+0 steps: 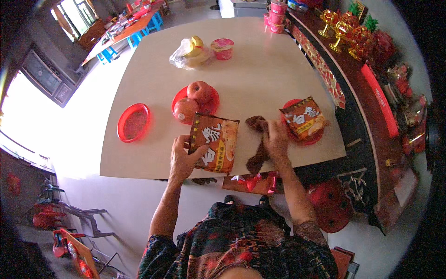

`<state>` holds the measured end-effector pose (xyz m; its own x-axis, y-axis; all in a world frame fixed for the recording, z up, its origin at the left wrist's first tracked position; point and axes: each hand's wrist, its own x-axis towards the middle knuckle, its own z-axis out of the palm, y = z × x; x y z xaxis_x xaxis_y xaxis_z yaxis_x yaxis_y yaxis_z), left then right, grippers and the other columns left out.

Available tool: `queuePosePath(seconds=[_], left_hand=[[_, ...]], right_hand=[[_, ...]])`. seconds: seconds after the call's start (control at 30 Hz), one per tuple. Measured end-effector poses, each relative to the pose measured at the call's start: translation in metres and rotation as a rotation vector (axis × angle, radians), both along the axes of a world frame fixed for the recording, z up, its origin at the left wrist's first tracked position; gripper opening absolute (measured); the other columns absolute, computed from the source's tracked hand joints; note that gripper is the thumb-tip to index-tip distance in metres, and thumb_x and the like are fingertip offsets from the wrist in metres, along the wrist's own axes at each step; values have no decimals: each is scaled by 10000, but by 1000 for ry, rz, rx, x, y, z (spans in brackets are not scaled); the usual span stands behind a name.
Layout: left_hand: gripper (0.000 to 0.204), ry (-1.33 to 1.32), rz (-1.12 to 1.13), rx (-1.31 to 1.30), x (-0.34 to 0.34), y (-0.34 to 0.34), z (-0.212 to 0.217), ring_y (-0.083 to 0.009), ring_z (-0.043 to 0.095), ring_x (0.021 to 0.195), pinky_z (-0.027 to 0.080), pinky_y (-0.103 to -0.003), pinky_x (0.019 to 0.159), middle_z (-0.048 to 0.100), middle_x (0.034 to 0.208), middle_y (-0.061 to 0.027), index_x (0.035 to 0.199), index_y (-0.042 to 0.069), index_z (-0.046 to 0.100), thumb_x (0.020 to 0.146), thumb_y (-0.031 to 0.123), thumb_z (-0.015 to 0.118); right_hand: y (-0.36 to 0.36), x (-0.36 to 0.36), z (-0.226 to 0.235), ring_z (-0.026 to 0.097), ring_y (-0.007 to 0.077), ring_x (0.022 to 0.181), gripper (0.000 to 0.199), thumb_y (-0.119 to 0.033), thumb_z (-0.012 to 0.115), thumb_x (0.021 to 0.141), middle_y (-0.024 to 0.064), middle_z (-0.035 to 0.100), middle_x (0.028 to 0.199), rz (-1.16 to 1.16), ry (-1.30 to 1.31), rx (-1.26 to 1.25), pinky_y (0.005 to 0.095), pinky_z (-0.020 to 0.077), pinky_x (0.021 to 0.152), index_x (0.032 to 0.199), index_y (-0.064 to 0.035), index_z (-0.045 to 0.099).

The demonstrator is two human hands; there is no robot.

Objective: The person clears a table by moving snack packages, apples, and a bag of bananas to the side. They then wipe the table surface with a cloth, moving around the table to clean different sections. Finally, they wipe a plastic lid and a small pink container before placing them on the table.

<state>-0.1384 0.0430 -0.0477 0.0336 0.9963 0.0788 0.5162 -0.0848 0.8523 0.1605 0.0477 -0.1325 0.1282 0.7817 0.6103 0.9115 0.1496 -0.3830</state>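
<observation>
My left hand (182, 158) grips the left side of an orange-brown instant noodle packet (222, 145), thumb across its front. The packet is near the table's front edge, just below the apples; whether it touches the table I cannot tell. To its right, my right hand (277, 139) is closed on a crumpled dark brown cloth (258, 158) that spreads over the tabletop. A second noodle packet (304, 116) of the same kind lies on a red plate (317, 140) beyond that hand. Large apples (199, 91) rest on another red plate (215, 103).
A red plate (134, 122) with nothing on it sits at the table's left. Further back are a plastic bag (183, 58) with yellow fruit and a pink cup (223, 49). Pink tubs (277, 16) stand at the far corner. A dark shelf with gold ornaments (344, 36) borders the right side.
</observation>
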Motion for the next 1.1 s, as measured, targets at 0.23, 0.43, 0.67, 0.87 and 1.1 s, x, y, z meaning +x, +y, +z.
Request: queuePosePath(seconds=[0.23,0.43,0.67,0.87,1.1], left_hand=[[449,-275,-134,-170,16,-17,39,-177,623,830,520,-334,758,632,937,-145,1056,10,455,747,121,761],[463,-514,-216,-126,71,-30,41,-174,606,937,516,-331,829,603,1077,-90,1179,35,457,789,96,699],[508,-819,-472,-63,107,-38,-23,-169,558,1039,496,-311,872,567,1138,-83,1266,38,431,825,112,672],[660,-886,-284,-298,143,-52,9,-165,545,1068,481,-319,908,550,1192,-79,1352,39,370,771,-24,676],[748,-596,-218,-137,145,-48,-5,-183,509,1122,463,-324,939,473,1282,-89,1404,63,272,771,-15,664]], right_hand=[[-10,-13,72,577,277,1008,301,-158,568,902,153,609,1025,10,766,103,376,443,891,1130,37,536],[-23,-65,108,529,381,1083,256,-110,627,827,197,547,1178,337,333,309,473,398,935,1052,-22,540],[-58,-45,110,454,379,1193,463,-163,710,634,153,508,1270,694,78,157,520,337,988,1049,-48,541],[-11,-13,108,537,333,1024,310,-116,630,769,136,575,1097,337,112,169,462,391,887,1063,-55,553],[-22,-20,101,524,357,1097,324,-131,665,747,163,561,1153,590,191,120,457,371,972,1046,-59,563]])
